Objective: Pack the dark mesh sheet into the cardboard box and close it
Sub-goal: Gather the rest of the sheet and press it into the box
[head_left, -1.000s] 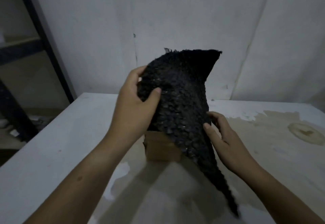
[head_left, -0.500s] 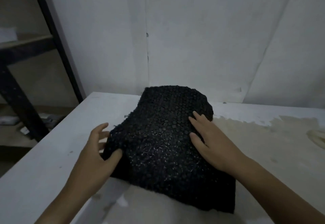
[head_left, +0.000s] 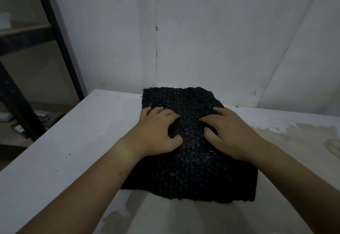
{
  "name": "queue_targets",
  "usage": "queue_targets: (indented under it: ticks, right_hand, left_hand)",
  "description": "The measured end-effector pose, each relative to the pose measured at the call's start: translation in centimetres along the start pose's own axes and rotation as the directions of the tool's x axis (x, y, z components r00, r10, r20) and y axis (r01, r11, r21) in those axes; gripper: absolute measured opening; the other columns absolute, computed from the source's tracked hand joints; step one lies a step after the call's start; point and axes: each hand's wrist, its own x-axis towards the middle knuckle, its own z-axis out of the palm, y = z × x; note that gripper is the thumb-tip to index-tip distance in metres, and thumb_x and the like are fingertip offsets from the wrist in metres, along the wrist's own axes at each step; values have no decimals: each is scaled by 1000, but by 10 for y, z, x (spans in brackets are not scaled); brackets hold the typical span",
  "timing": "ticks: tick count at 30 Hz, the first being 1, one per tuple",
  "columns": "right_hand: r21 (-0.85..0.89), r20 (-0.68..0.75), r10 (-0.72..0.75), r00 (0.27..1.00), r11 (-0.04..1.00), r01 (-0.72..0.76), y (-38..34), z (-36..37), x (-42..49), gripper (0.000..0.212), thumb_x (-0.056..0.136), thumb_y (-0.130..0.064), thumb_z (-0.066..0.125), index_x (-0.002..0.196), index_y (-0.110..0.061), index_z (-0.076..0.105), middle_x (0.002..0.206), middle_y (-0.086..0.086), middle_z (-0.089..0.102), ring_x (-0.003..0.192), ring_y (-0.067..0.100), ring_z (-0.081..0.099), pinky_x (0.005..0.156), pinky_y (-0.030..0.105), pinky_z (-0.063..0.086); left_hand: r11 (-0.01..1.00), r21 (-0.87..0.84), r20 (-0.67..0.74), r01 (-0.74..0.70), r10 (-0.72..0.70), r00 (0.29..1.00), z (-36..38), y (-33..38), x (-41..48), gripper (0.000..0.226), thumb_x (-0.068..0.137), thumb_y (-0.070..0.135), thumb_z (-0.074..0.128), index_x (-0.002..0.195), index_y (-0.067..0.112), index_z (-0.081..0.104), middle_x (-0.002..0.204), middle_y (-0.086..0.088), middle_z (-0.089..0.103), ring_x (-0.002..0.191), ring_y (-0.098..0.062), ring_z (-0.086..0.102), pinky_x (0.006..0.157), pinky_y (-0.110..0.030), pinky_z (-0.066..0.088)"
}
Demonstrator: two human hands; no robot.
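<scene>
Here the dark mesh sheet (head_left: 193, 169) lies on the worktop (head_left: 64, 151), its long axis running away from the person toward the wall (head_left: 202, 40), its far end humped up. Of the hands, the left hand (head_left: 156, 132) bunches it with curled fingers, and the right hand (head_left: 233, 132) presses it with fingers nearly straight.

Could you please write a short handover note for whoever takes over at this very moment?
Left hand: bent fingers dug into the dark mesh sheet; grip or mere press, unclear.
Right hand: fingers fairly straight, pressing on the sheet.
Sheet: draped in a hump on the table.
Cardboard box: not visible, possibly under the sheet.
Done: nothing visibly packed.
Left: get the sheet inside the box, close it.
</scene>
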Motion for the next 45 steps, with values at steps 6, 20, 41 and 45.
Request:
queue_targets:
  ticks: [6,20,41,45]
  right_hand:
    - [-50,204,76,976,996,-67,-7,1,25,57,87,-50,28,128,-27,60,138,4,56,148,22,8,120,44,-10]
    - [88,-132,14,991,996,-3,7,-11,8,42,84,-46,52,118,-24,65,119,-4,65,119,21,54,100,40,43]
    - [-239,409,107,906,971,-6,-11,-7,26,44,96,-39,27,111,-23,66,138,3,55,150,24,-1,120,45,-4]
    - [-124,420,74,905,992,-23,-13,-13,23,39,97,-35,32,104,-20,67,135,4,57,150,21,-2,121,45,-4]
  left_hand:
    - [986,161,39,-34,28,999,-3,5,13,80,74,62,30,135,21,59,137,6,43,134,-16,33,118,-44,7]
    - [997,67,197,24,-36,980,2,10,16,64,80,58,27,116,27,69,124,10,58,135,-27,42,119,-49,8]
    - [999,38,-24,-3,3,1000,18,7,15,45,80,54,34,82,22,65,92,8,57,95,-14,53,105,-38,24]
    - [1000,26,-17,7,-7,1000,19,8,15,46,81,54,33,88,23,66,95,9,56,96,-12,52,102,-35,24]
